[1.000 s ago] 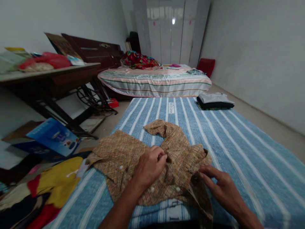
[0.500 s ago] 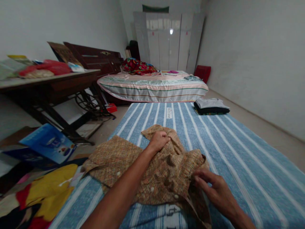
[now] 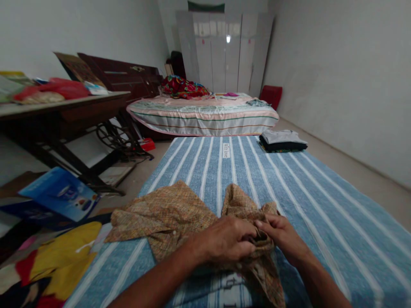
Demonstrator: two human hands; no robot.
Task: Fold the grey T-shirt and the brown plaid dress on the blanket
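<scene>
A brown checked button shirt (image 3: 170, 209) lies rumpled over the near part of a bed with a blue and white striped sheet (image 3: 205, 171). My left hand (image 3: 229, 239) is closed on the bunched cloth, fingers curled near a dark opening in it. Close beside it on the right, my right hand (image 3: 284, 235) pinches the edge of that same opening, thumb on top. One part of the shirt spreads out to the left, and another piece stands up beyond my hands. A lower flap hangs toward me. My fingertips are partly hidden in the folds.
A folded stack of clothes (image 3: 282, 141) sits at the bed's far right corner. On the left are a sewing machine table (image 3: 105, 96), a blue box (image 3: 61, 194) and a yellow garment (image 3: 64, 252). Beyond stand a second bed (image 3: 205, 119) and a wardrobe (image 3: 218, 55).
My left hand has come back toward me and right, from the shirt's far side to beside my right hand. The shirt's middle has bunched up, and my right hand has moved slightly up.
</scene>
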